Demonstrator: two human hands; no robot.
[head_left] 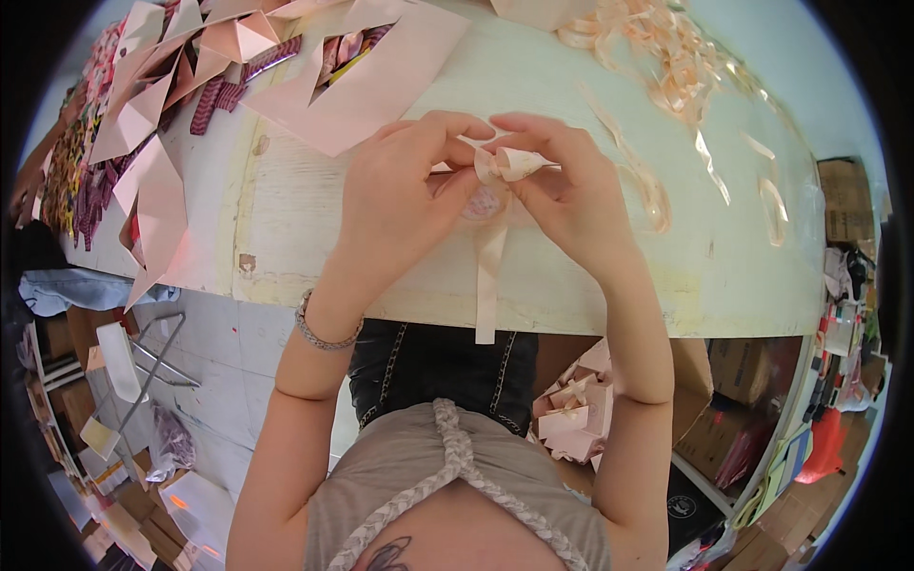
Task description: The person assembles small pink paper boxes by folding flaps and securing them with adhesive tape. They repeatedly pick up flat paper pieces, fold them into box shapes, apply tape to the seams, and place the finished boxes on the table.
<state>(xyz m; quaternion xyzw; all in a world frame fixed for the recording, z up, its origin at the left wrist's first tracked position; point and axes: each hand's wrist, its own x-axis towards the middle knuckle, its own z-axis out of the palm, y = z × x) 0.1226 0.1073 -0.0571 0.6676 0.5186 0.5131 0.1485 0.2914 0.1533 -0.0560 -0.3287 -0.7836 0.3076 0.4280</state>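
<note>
A peach satin ribbon is looped between my two hands above the table, and one tail hangs down toward the table's front edge. The thumb and fingers of my left hand pinch the ribbon at its gathered middle. From the other side, my right hand grips a loop of it, thumb below and fingers curled above. Behind the tail shows a small pink, round-looking patterned piece, mostly covered by my hands, so its kind is unclear.
Folded pink card pieces and striped ribbons lie at the back left of the pale table. A tangle of peach ribbon lies back right, near loose strips. Below, a carton holds folded pink card.
</note>
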